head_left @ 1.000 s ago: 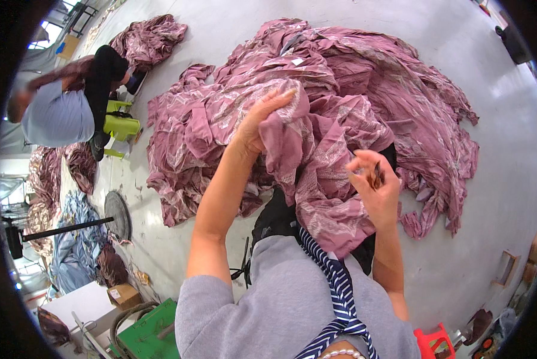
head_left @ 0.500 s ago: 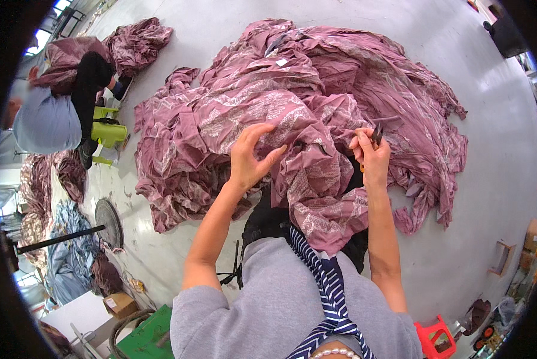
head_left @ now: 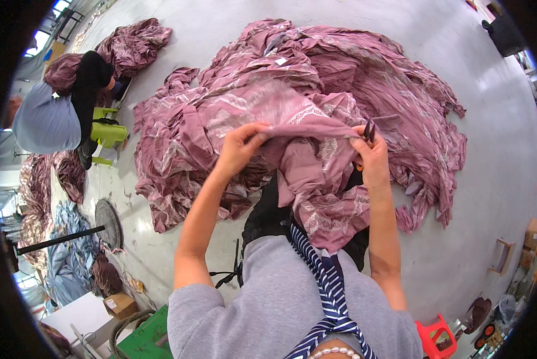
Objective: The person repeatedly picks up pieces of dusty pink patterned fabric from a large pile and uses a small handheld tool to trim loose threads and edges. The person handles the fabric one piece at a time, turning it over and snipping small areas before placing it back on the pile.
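Observation:
A large heap of mauve patterned fabric (head_left: 238, 110) spreads over the floor before me, and part of it drapes over my lap. My left hand (head_left: 243, 146) is closed on a folded edge of this cloth. My right hand (head_left: 371, 157) pinches the other end of the same edge, so the strip is drawn taut between both hands. Scissors (head_left: 369, 130) are also in my right hand, their dark blades pointing up past the fingers and a bit of orange handle showing below. Most of their handle is hidden in my palm.
At the left, a person in light blue (head_left: 47, 119) sits by a lime-green stool (head_left: 108, 133) with more mauve cloth. Nearer are a round stand base (head_left: 108, 222), blue fabric (head_left: 71, 257) and a green box (head_left: 146, 338). A red stool (head_left: 436, 336) stands at lower right.
My left hand, open above the cloth before, has closed on it. An edge of the fabric is now lifted and stretched between both hands. The seated person's cloth has been lowered.

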A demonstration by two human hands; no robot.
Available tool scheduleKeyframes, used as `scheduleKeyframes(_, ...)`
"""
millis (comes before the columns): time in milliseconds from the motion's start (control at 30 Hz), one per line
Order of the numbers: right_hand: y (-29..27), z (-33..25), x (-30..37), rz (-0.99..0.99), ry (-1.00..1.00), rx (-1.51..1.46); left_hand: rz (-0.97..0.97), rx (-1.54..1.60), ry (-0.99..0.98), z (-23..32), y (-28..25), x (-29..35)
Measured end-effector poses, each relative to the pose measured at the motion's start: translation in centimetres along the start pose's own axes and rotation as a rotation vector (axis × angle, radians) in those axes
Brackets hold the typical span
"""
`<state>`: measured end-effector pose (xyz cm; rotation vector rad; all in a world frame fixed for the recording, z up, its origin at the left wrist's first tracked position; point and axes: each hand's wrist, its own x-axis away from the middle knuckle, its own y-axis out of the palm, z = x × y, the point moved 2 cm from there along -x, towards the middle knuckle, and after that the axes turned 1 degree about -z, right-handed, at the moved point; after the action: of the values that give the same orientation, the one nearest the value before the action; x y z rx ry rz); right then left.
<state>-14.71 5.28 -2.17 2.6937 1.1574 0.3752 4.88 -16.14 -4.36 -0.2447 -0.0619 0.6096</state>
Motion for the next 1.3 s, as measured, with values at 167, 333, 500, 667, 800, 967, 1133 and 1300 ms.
scheduleKeyframes(167,-1.1,-0.3,-1.1,0.003,0.058,-0.222,-0.101,0.481,-0.196,5.4,-1.1,-4.3)
scheduleKeyframes(333,-2.1,1.4,-2.7,0.071,0.102,-0.179,-0.116,0.384,-0.354,3.7,-1.2,-8.5)
scheduleKeyframes(500,-3.3,1.4,-2.8,-0.022,0.090,-0.124,-0.117,0.296,-0.383,2.0,-0.9,-10.1)
scheduleKeyframes(667,-2.9,-0.1,-3.0,-0.115,0.020,-0.189,-0.039,0.174,-0.196,2.5,-2.4,-11.7)
scheduleKeyframes(800,-1.2,-2.0,-3.4,-0.079,-0.104,-0.147,0.062,-0.090,0.060,4.4,-4.3,-12.8)
scheduleKeyframes(967,0.8,-4.7,-2.4,0.133,-0.399,0.596,0.357,-0.446,0.434,10.2,-5.6,-11.6)
scheduleKeyframes(1133,1.0,-3.5,-0.1,0.248,-1.009,1.056,0.286,-0.889,0.723,9.2,-6.1,-6.6)
scheduleKeyframes(1300,1.5,1.8,3.0,0.003,-0.949,1.078,0.354,-0.922,0.524,0.6,-7.7,-1.8)
